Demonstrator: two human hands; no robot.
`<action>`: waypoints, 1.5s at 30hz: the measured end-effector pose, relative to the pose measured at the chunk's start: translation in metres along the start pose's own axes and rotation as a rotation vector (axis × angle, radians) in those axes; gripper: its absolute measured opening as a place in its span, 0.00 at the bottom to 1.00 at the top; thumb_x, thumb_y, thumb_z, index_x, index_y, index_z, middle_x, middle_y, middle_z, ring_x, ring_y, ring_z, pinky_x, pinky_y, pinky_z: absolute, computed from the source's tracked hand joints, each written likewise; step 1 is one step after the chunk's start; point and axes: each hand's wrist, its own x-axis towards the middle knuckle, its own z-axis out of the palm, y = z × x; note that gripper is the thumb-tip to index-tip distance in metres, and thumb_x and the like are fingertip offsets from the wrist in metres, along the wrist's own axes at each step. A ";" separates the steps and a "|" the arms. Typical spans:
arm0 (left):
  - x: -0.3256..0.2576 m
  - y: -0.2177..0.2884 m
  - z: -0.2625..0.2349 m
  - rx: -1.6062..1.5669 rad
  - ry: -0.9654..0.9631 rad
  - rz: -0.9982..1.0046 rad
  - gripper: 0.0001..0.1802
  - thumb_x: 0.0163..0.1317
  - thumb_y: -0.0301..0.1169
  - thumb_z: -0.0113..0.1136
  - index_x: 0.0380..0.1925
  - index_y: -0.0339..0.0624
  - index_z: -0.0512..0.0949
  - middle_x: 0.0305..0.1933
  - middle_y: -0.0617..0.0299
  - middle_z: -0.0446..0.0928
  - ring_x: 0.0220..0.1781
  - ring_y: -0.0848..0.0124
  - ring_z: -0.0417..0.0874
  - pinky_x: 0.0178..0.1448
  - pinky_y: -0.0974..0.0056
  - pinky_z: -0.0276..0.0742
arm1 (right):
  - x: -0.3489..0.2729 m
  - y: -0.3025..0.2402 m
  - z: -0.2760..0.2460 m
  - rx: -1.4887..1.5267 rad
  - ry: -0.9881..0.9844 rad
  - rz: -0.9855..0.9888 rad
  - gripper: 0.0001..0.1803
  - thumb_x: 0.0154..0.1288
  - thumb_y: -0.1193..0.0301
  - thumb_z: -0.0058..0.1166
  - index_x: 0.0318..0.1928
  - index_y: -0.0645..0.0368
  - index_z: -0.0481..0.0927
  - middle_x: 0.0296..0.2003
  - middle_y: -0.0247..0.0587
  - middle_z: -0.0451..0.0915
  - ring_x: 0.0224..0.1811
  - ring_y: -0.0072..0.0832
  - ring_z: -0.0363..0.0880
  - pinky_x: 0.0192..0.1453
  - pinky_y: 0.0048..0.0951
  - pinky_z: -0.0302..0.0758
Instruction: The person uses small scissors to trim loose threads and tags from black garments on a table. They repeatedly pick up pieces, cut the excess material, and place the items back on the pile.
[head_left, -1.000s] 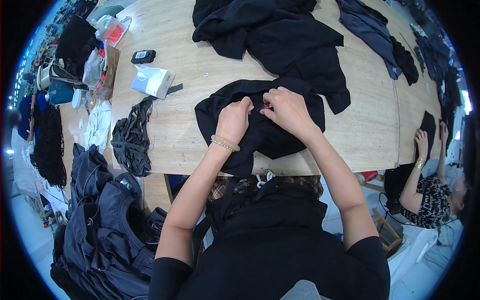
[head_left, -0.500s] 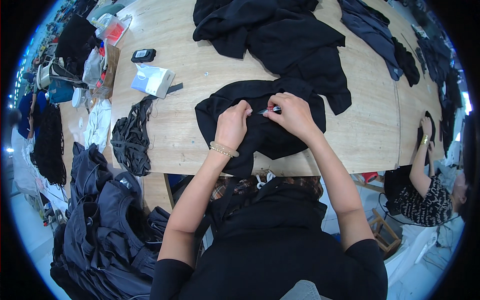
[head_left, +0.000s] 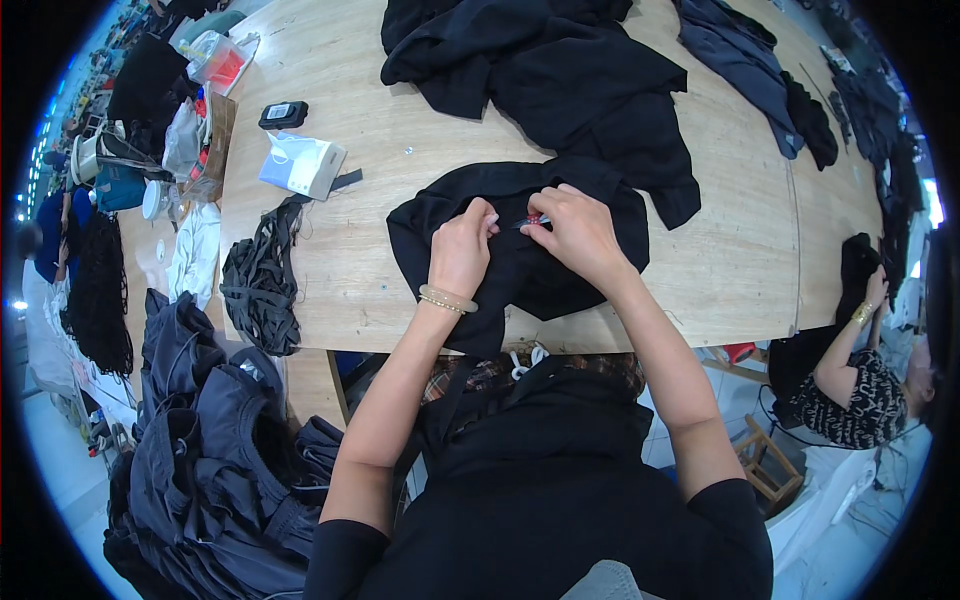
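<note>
A black garment (head_left: 550,285) lies bunched at the table's near edge, part of it hanging down toward my lap. Over its left part, my left hand (head_left: 459,252) is closed in a pinch; whatever is between the fingertips is too small to make out. My right hand (head_left: 580,235) is closed round a small pair of thread snips (head_left: 531,220) with red on the handle. Their metal tip points left toward my left fingertips, just above the black cloth, with a small gap between. My right fingers cover most of the handle.
More black garments (head_left: 560,75) lie beyond. To the left are a tissue pack (head_left: 302,165), a black device (head_left: 284,114) and a heap of dark strips (head_left: 262,280). Dark grey garments (head_left: 205,440) are piled at lower left. A co-worker (head_left: 850,395) sits at right.
My right hand and the snips have shifted slightly, with the right fingers curled differently on the handle. My left hand stays almost in place. The co-worker's arm at right has moved over dark cloth.
</note>
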 end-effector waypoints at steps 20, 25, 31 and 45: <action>-0.077 0.087 -0.024 -0.002 -0.693 0.042 0.15 0.67 0.29 0.57 0.53 0.43 0.80 0.39 0.52 0.85 0.40 0.57 0.87 0.44 0.60 0.83 | -0.019 0.031 0.013 1.102 0.185 0.505 0.11 0.65 0.67 0.66 0.40 0.61 0.82 0.29 0.25 0.78 0.34 0.11 0.72 0.42 0.16 0.68; -0.069 0.059 -0.011 -0.394 -0.363 -0.480 0.16 0.70 0.33 0.57 0.54 0.40 0.80 0.33 0.57 0.85 0.28 0.73 0.84 0.35 0.68 0.81 | -0.019 0.018 0.001 0.886 0.102 0.467 0.13 0.66 0.66 0.65 0.41 0.63 0.82 0.32 0.29 0.81 0.33 0.15 0.75 0.42 0.19 0.72; -0.082 0.044 0.010 -1.277 -0.323 -1.003 0.29 0.71 0.34 0.58 0.68 0.34 0.63 0.52 0.50 0.82 0.37 0.76 0.83 0.44 0.70 0.84 | -0.025 0.012 0.011 0.486 0.071 0.233 0.14 0.63 0.69 0.66 0.41 0.67 0.80 0.31 0.43 0.81 0.30 0.25 0.77 0.37 0.31 0.73; -0.051 0.065 -0.025 -1.670 0.001 -0.615 0.16 0.76 0.38 0.52 0.45 0.36 0.82 0.50 0.57 0.84 0.54 0.67 0.84 0.62 0.58 0.78 | -0.020 -0.055 -0.038 0.766 0.258 0.072 0.19 0.53 0.84 0.66 0.47 0.59 0.84 0.37 0.34 0.84 0.38 0.20 0.80 0.39 0.20 0.77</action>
